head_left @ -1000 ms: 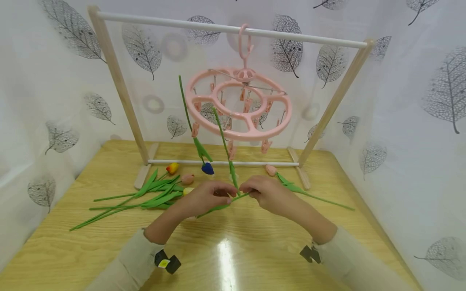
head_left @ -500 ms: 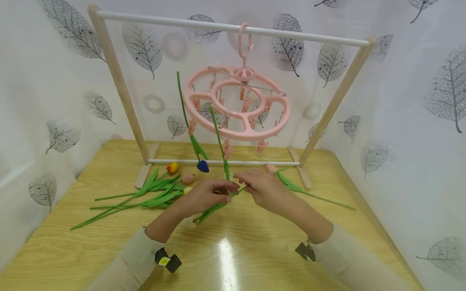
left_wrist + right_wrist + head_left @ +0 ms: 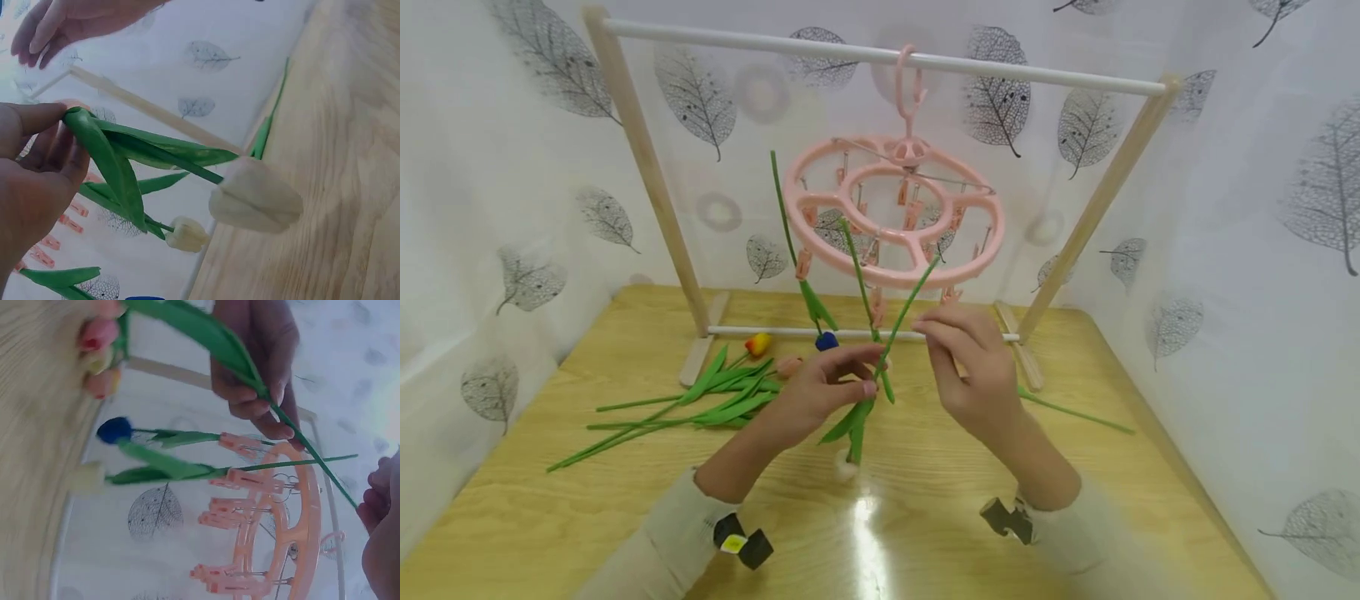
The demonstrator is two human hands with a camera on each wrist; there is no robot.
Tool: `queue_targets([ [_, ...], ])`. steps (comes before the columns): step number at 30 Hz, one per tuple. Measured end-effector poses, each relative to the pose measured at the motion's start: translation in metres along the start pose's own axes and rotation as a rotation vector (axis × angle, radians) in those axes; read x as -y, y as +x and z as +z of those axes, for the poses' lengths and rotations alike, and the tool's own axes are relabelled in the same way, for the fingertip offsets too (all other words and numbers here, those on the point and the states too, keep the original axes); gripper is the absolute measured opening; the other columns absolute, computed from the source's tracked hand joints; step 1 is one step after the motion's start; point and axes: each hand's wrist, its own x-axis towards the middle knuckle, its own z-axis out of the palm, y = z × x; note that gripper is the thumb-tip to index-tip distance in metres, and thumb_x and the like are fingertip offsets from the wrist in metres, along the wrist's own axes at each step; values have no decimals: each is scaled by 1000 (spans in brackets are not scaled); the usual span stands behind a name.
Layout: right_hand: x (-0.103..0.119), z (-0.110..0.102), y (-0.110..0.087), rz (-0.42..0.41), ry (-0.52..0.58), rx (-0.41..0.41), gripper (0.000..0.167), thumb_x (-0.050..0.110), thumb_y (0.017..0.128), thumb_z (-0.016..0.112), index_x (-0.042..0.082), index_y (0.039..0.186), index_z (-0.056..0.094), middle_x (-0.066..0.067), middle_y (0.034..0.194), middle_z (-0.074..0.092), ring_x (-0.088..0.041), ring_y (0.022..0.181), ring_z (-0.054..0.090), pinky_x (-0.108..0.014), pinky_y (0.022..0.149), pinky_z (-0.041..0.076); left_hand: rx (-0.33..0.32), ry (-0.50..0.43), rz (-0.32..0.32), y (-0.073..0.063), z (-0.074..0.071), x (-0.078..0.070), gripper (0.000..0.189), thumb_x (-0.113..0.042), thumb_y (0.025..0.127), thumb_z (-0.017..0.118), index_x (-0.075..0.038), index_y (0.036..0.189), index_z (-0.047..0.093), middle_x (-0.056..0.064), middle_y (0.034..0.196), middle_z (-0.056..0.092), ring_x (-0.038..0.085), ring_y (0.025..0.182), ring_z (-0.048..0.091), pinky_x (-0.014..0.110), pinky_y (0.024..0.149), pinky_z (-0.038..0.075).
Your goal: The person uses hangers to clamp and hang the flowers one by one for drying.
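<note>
My head feed is bright and evenly lit, with a white streak of glare running down the near part of the desk (image 3: 955,533). The pale curtain (image 3: 1232,192) looks washed out, and I get the right sleeve (image 3: 1097,537) smeared by blur. My left wrist feed is cooler and hazy, the white tulip (image 3: 256,197) slightly soft. In my right wrist feed the left hand's fingers (image 3: 284,350) look dark against a bright background, and the tulip heads (image 3: 100,334) at the edge blur.
</note>
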Motion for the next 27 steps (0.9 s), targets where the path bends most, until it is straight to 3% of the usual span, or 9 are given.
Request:
queue_targets([
  [3, 4, 4, -3, 265, 212, -61, 17, -6, 96, 60, -10, 111, 67, -22, 106, 66, -27, 101, 65, -25, 93, 54, -55, -33, 37, -1, 6, -4, 48, -9, 98, 66, -8, 144, 53, 29, 133, 52, 17, 106, 61, 25, 84, 57],
  [7, 11, 13, -3, 636, 523, -45, 38, -8, 95, 62, -5, 133, 56, -22, 118, 62, -19, 109, 64, -27, 96, 55, -91, -64, 70, -1, 14, -6, 47, -7, 97, 66, -7, 142, 53, 25, 134, 51, 17, 107, 60, 25, 84, 57],
  [10, 15, 18, 2, 776, 599, -20, 46, -3, 96, 63, 2, 140, 52, -17, 121, 61, -18, 109, 64, -29, 97, 55, -113, -76, 65, -1, 17, -6, 46, -5, 97, 66, -7, 141, 54, 20, 133, 54, 16, 108, 59, 24, 83, 56],
  [18, 14, 21, 9, 816, 593, -27, 44, -5, 94, 65, -3, 136, 55, -20, 113, 63, -15, 101, 66, -27, 91, 57, -119, -53, 72, 1, 21, -4, 46, -3, 98, 64, -2, 142, 53, 11, 129, 58, 16, 107, 60, 25, 84, 57],
  [22, 10, 21, 9, 807, 588, -50, 43, -7, 92, 66, -6, 133, 56, -10, 108, 67, -14, 98, 67, -27, 89, 58, -114, -16, 102, 1, 22, -2, 45, -4, 97, 65, -4, 141, 54, 12, 127, 60, 19, 107, 61, 28, 85, 58],
  [27, 8, 22, 10, 813, 593, -61, 41, -7, 92, 66, -5, 132, 57, -20, 110, 66, -14, 99, 67, -27, 90, 58, -103, 13, 94, 0, 19, 0, 45, -5, 97, 65, -9, 141, 56, 15, 129, 60, 23, 111, 61, 30, 87, 59],
])
